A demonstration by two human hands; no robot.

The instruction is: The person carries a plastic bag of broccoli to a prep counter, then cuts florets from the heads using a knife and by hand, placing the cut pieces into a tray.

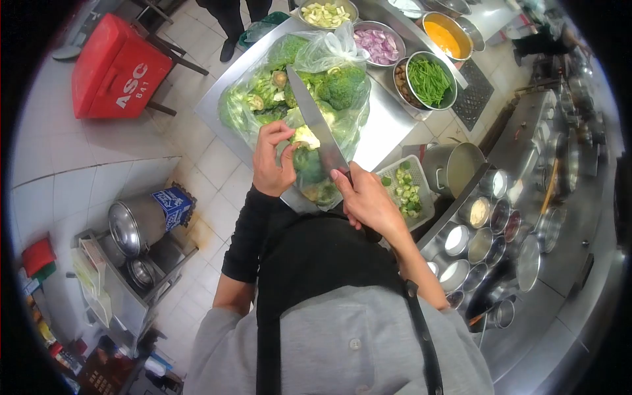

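Observation:
My right hand (pixel 370 203) is closed around the handle of a large knife (pixel 317 120), its broad blade slanting up and to the left over the vegetables. Between the thumb and fingers of my left hand (pixel 273 158) is a pale piece of broccoli (pixel 305 137), close beside the blade. Under both hands lies a clear plastic bag (pixel 359 108) with broccoli heads (pixel 342 89) and cut pieces in it. It rests on a steel table (pixel 385 128). A white basket (pixel 421 217) with small green florets (pixel 409 191) stands by my right hand.
Bowls of chopped onion (pixel 378 46), green beans (pixel 429 80) and pale cut vegetables (pixel 326 14) line the table's far side, near an orange-filled pot (pixel 444 38). A large pot (pixel 454 168) and seasoning containers (pixel 479 212) are right. A red box (pixel 108 72) stands left; a person's legs (pixel 229 23) are ahead.

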